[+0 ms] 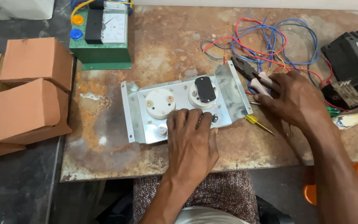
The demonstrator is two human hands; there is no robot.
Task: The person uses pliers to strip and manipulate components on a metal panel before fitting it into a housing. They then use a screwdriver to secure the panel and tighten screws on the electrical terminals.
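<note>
I see the metal panel (185,105) lying flat mid-table (117,161), its near edge close to the table's front edge, with bare rusty surface to its left. My left hand (191,139) rests palm-down on the panel's near edge, fingers together and bent. My right hand (293,99) closes around the pale handles of the pliers (251,74) just right of the panel, beside tangled wires (266,41) and a yellow screwdriver (258,123).
</note>
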